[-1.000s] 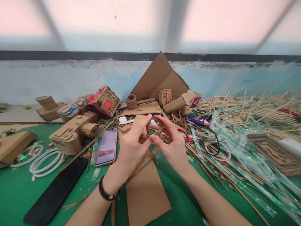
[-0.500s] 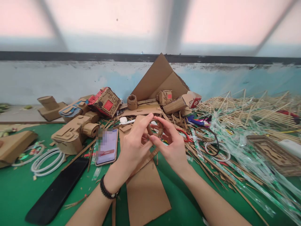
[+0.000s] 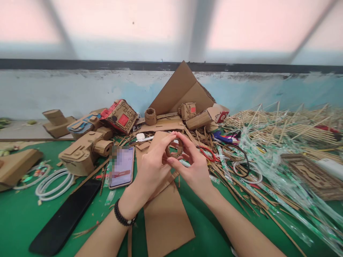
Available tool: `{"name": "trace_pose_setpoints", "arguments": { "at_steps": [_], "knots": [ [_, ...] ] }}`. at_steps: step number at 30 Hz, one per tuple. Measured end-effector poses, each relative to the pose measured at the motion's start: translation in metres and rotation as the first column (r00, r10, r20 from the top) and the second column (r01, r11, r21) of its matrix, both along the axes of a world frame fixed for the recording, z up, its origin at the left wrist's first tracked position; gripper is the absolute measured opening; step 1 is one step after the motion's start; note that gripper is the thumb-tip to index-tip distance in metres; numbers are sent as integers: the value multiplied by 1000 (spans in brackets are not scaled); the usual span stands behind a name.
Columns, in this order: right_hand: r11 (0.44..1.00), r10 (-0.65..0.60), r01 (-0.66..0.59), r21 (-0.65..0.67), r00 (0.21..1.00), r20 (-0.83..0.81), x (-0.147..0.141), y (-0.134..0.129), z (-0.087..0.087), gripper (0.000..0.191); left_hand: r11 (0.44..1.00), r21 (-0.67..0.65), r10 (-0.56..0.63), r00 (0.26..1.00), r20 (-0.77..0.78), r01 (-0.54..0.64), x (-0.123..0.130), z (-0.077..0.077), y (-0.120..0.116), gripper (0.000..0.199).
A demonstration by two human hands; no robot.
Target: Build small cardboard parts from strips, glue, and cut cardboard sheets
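Observation:
Between both hands I hold a small cardboard ring (image 3: 175, 154), its round opening facing me. My left hand (image 3: 152, 166) grips its left side and top, a black beaded bracelet (image 3: 123, 214) on that wrist. My right hand (image 3: 194, 167) has its thumb under the ring and its fingers along the right and upper edge. The fingertips of both hands nearly meet at the top. Under the hands lies a flat cardboard sheet (image 3: 167, 221) on the green table. Some of the left fingers are hidden behind the ring.
A phone (image 3: 122, 167) lies left of my left hand, near cardboard camera models (image 3: 80, 151) and a black flat object (image 3: 65, 217). At the back are a cardboard cylinder (image 3: 150, 116) and a folded cardboard sheet (image 3: 182, 85). To the right lie red-handled scissors (image 3: 210, 153), tape strips and thin sticks.
The ring has turned slightly and shifted a little to the left in my fingers. My right thumb and fingers have moved a bit left with it.

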State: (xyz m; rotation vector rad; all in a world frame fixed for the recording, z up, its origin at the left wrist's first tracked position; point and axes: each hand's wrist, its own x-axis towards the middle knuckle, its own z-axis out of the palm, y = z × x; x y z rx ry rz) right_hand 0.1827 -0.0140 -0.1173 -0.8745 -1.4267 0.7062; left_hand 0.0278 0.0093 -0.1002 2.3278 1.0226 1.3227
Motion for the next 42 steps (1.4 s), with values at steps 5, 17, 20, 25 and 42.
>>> {"name": "trace_pose_setpoints", "arguments": {
  "at_steps": [5, 17, 20, 25, 42],
  "knots": [
    [1000, -18, 17, 7, 1000, 22, -1, 0, 1, 70, 1000, 16, 3, 1000, -8, -3, 1, -2, -1, 68],
    [998, -63, 64, 20, 995, -73, 7, 4, 6, 31, 994, 78, -81, 997, -4, 81, 2, 3, 2, 57],
    [993, -118, 119, 2, 988, -100, 8, 6, 6, 27, 989, 97, -106, 993, -46, 110, 2, 3, 2, 61],
    [983, -183, 182, -15, 981, -72, 9, 8, 3, 24, 993, 7, -118, 990, -83, 119, 2, -1, 1, 71],
    [969, -246, 246, -5, 967, -65, 16, 10, 5, 15, 974, -124, -179, 978, 112, 192, 4, 4, -3, 65]
  ]
}}
